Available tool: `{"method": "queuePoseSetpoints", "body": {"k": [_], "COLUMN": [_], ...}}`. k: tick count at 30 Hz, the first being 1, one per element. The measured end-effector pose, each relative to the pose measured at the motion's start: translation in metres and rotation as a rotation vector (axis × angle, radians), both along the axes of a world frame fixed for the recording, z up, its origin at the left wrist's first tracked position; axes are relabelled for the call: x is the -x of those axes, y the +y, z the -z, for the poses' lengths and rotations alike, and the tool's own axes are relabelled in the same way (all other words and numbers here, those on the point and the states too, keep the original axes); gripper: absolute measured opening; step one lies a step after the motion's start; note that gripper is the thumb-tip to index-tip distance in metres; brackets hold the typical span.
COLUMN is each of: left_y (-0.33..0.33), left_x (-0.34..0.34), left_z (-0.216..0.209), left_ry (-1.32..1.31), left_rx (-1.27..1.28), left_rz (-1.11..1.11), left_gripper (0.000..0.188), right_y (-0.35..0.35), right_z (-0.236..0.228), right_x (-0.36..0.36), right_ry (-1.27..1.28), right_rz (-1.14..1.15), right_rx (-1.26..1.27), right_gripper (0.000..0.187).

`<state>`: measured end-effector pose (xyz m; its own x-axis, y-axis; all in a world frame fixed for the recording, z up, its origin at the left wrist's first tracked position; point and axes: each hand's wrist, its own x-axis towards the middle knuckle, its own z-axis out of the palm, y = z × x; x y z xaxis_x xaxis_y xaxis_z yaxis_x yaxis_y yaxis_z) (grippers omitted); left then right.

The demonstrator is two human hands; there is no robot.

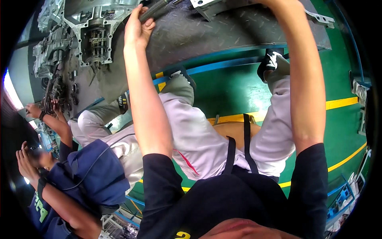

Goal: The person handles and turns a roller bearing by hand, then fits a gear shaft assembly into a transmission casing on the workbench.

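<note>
My left hand [139, 30] is at the bench's upper part, its fingers closed round one end of a dark, ribbed rod [156, 9]. The rod slants up to the right and narrows to a shiny metal end. My right forearm [304, 75] reaches up past the bench's right part. Only the base of my right hand [278, 2] shows at the upper edge; its fingers are cut off. Between the two hands a silver metal housing [217, 8] rests on the dark metal bench top [187, 42], partly out of the picture.
An open gearbox housing [97, 38] with shafts inside stands left of my left hand. Beyond it are another casting [49, 53] and several loose rings [75, 87]. A co-worker [91, 167] in dark blue is at my left. A blue rail [234, 61] runs below the bench edge.
</note>
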<state>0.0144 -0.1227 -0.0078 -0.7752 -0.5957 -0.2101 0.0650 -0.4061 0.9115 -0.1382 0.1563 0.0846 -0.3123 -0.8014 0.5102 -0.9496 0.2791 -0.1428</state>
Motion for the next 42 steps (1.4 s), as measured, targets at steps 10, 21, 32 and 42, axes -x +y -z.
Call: {"method": "queuePoseSetpoints", "body": {"k": [10, 21, 32, 42], "left_y": [0.013, 0.020, 0.021, 0.022], "left_x": [0.006, 0.019, 0.016, 0.012], "left_z": [-0.003, 0.003, 0.003, 0.004], "left_ry": [0.054, -0.005, -0.053, 0.019], "left_rx": [-0.089, -0.075, 0.014, -0.047], "left_rz": [0.074, -0.194, -0.259, -0.224], "left_gripper": [0.017, 0.014, 0.029, 0.021], "right_y": [-0.003, 0.023, -0.021, -0.012], "right_z": [0.021, 0.005, 0.030, 0.016], "right_x": [-0.002, 0.030, -0.014, -0.018], "right_ry": [0.031, 0.033, 0.135, -0.062], "right_rz": [-0.036, 0.250, 0.287, 0.325], "right_rx": [0.081, 0.095, 0.145, 0.102], "right_gripper": [0.050, 0.037, 0.065, 0.073]}}
